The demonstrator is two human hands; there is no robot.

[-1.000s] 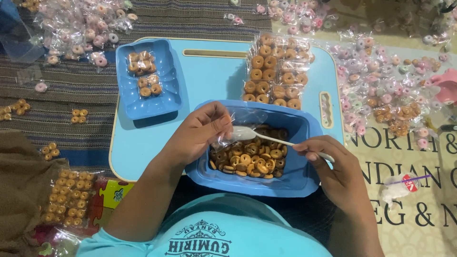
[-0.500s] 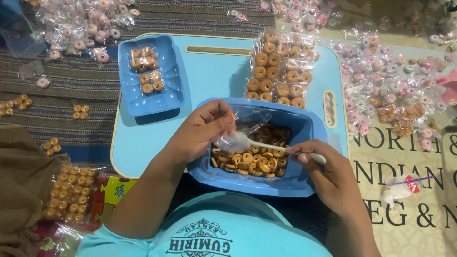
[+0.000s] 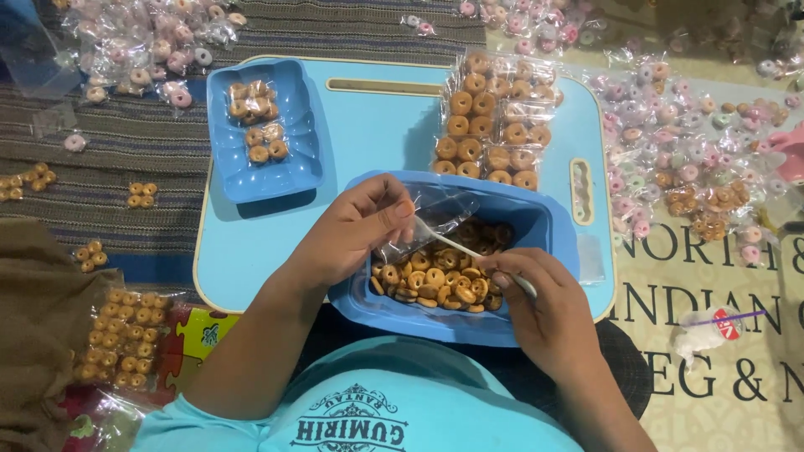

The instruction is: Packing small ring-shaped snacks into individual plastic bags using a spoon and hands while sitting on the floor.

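Head view showed the left hand (image 3: 356,234) pinching a clear bag (image 3: 427,219) above the blue tub (image 3: 548,230); the right hand (image 3: 544,314) gripped a white spoon (image 3: 456,243) angled toward the bag.

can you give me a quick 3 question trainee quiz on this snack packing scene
1. True or false: the left hand holds a clear bag over the blue tub.
2. What does the right hand hold: A a white spoon, B scissors, C a lid?
3. Fill in: the small blue tray holds ___ filled packets.

Key: 1 true; 2 A; 3 two.
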